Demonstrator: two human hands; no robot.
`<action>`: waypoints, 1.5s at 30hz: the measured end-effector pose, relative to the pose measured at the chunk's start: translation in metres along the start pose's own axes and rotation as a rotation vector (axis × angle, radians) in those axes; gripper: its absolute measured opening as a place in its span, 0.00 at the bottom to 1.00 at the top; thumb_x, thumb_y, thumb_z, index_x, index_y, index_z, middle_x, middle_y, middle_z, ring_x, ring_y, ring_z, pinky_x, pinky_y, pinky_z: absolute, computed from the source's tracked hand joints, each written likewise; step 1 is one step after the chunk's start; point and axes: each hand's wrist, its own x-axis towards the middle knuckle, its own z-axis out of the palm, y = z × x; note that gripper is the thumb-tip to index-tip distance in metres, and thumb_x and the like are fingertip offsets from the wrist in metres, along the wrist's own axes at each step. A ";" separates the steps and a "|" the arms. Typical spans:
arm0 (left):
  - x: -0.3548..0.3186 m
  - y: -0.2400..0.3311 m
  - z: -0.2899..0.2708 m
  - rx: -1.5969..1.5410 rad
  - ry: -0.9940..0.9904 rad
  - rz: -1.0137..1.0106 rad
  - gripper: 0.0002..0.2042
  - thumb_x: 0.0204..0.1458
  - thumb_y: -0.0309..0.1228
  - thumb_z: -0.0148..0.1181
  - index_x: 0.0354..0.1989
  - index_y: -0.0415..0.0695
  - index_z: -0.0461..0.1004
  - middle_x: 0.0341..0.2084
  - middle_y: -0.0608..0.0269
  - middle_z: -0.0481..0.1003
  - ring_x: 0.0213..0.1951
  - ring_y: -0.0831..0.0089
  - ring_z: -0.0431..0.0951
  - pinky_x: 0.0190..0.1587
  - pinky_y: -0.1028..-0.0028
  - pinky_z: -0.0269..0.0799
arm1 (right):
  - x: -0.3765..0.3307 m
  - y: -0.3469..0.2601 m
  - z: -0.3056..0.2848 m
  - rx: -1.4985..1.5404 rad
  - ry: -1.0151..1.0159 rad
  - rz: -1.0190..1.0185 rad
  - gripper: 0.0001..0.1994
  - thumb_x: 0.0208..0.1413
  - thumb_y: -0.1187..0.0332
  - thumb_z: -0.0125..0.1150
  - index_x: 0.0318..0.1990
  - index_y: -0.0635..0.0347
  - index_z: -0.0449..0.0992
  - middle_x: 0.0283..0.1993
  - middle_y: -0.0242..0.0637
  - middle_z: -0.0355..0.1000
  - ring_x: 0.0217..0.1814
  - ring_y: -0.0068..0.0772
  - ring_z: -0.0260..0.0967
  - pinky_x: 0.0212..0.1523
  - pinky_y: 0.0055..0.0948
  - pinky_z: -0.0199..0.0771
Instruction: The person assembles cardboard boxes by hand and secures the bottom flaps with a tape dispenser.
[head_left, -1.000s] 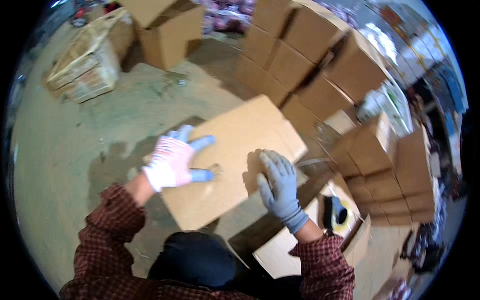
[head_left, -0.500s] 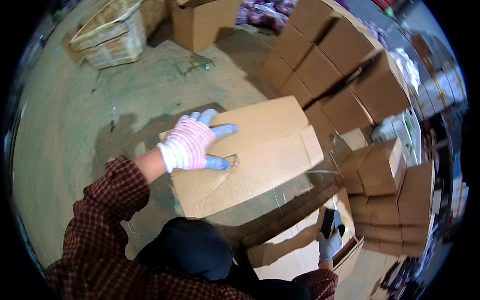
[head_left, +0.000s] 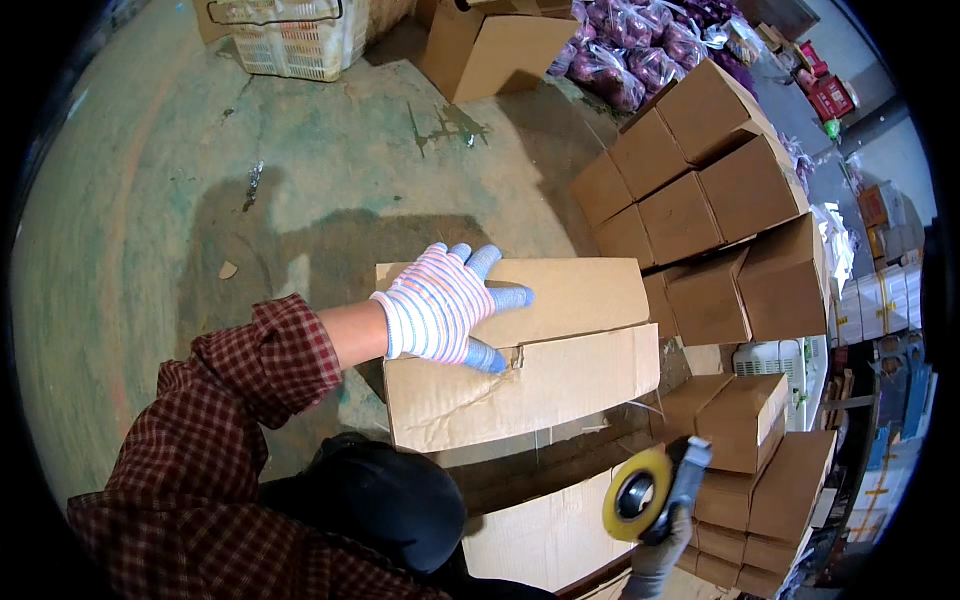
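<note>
A brown cardboard box (head_left: 580, 375) lies in front of me with its top flaps folded down along a middle seam. Spread over the left part of that top is my left hand (head_left: 445, 305), in a striped glove with blue fingertips, pressing on the flaps and gripping nothing. My right hand (head_left: 655, 560), in a grey glove, is closed round the handle of a tape dispenser (head_left: 645, 492) loaded with a yellow roll. It is held raised above another carton (head_left: 545, 535) at the lower right, apart from the box. Part of my right hand is cut off by the lower edge.
Stacked cartons (head_left: 685, 215) stand at the right, with more stacked boxes (head_left: 745, 430) nearer me. At the back are a white plastic basket (head_left: 290, 45), an open carton (head_left: 500, 55) and bags of purple produce (head_left: 630, 50). A white crate (head_left: 775, 365) sits among the stacks.
My right hand has lifted the tape dispenser up from the lower carton, turning its roll into view. My left hand stays on the box, which now sits straighter. The view has shifted.
</note>
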 end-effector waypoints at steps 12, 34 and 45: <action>0.001 -0.002 -0.004 0.010 -0.026 0.019 0.42 0.41 0.67 0.52 0.63 0.55 0.61 0.55 0.36 0.60 0.49 0.48 0.69 0.48 0.58 0.67 | 0.029 -0.095 0.158 0.182 -0.596 0.006 0.20 0.60 0.59 0.49 0.51 0.68 0.68 0.49 0.43 0.71 0.48 0.31 0.71 0.49 0.28 0.74; -0.001 -0.006 -0.009 -0.042 -0.028 0.026 0.42 0.41 0.67 0.53 0.63 0.54 0.60 0.56 0.37 0.60 0.49 0.50 0.68 0.48 0.60 0.66 | 0.049 -0.082 0.193 0.143 -0.574 -0.039 0.20 0.61 0.57 0.47 0.51 0.65 0.68 0.47 0.43 0.72 0.45 0.31 0.73 0.44 0.29 0.77; -0.003 -0.001 -0.004 0.012 -0.059 0.034 0.40 0.42 0.64 0.55 0.64 0.58 0.59 0.58 0.37 0.57 0.50 0.50 0.68 0.48 0.60 0.65 | 0.047 -0.088 0.206 0.182 -0.592 -0.050 0.18 0.61 0.60 0.47 0.49 0.66 0.69 0.44 0.41 0.73 0.41 0.29 0.74 0.41 0.25 0.77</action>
